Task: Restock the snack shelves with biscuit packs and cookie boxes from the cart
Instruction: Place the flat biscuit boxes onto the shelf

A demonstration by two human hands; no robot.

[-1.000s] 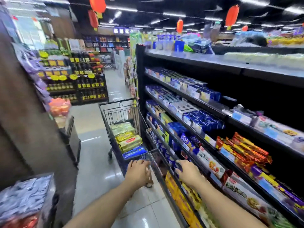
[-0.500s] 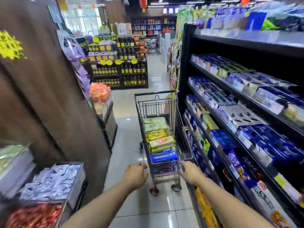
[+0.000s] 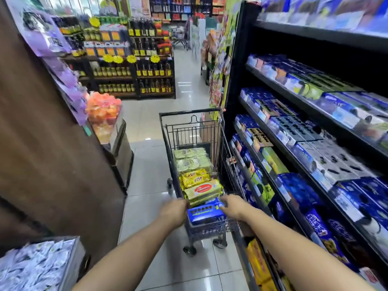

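Now | left hand (image 3: 174, 213), right hand (image 3: 233, 207) clasp near end of cart (image 3: 167, 143) | blue cookie box (image 3: 205, 213) between them | snack shelves (image 3: 304, 34) alongside

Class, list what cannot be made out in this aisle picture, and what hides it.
Head view:
- Fingers of left hand and right hand: hidden behind the hands' backs; grip on blue box or cart unclear.
- Pack labels in cart: blurred, too small.
- Right shelves: cut off by frame edge.
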